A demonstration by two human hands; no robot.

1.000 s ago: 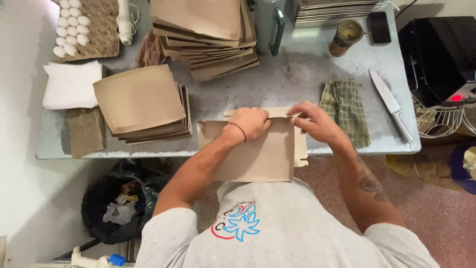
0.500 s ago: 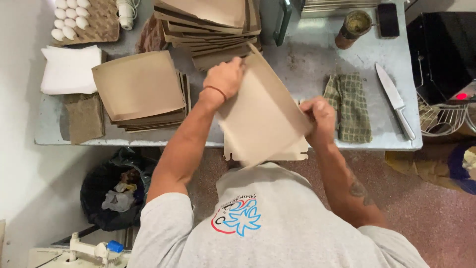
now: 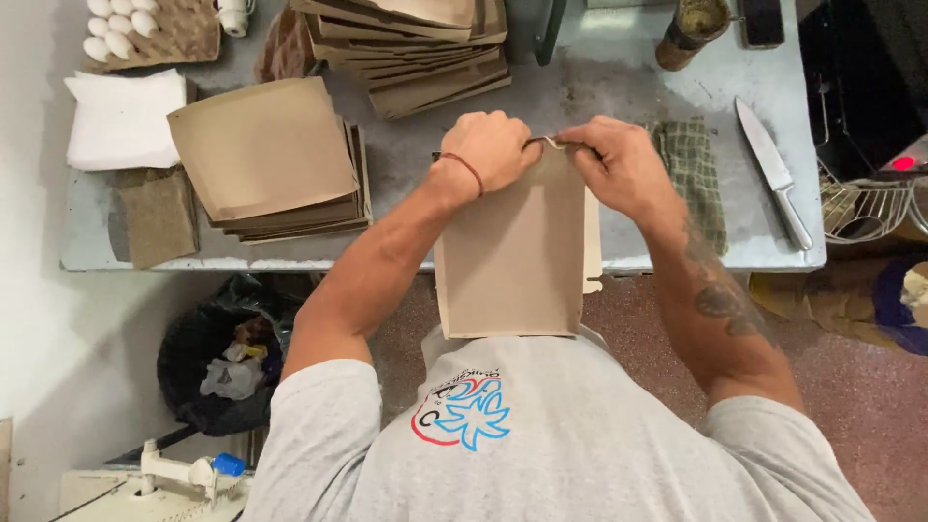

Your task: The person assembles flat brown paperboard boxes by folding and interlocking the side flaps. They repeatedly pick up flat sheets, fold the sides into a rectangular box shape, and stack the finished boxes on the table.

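Observation:
A flat brown cardboard box blank (image 3: pixel 512 256) stands on edge against my chest, over the front edge of the grey table (image 3: pixel 619 92). My left hand (image 3: pixel 493 150) grips its top edge at the left. My right hand (image 3: pixel 619 164) pinches the same top edge at the right, where a small flap is bent. A stack of folded brown cardboard boxes (image 3: pixel 266 159) lies left of my left hand. A second pile of flat cardboard blanks (image 3: pixel 416 48) sits at the back of the table.
A green checked cloth (image 3: pixel 691 174) and a large knife (image 3: pixel 773 174) lie at the right. An egg tray (image 3: pixel 145 29), white napkins (image 3: pixel 124 118), a brown pad (image 3: pixel 157 215) sit left. A jar (image 3: pixel 691 29) and phone (image 3: pixel 762 21) at back. A black bin bag (image 3: pixel 217 353) is below.
The cardboard blank, first flat at the table edge, was lifted and tilted, then turned upright against my chest. Both hands moved up to its top edge.

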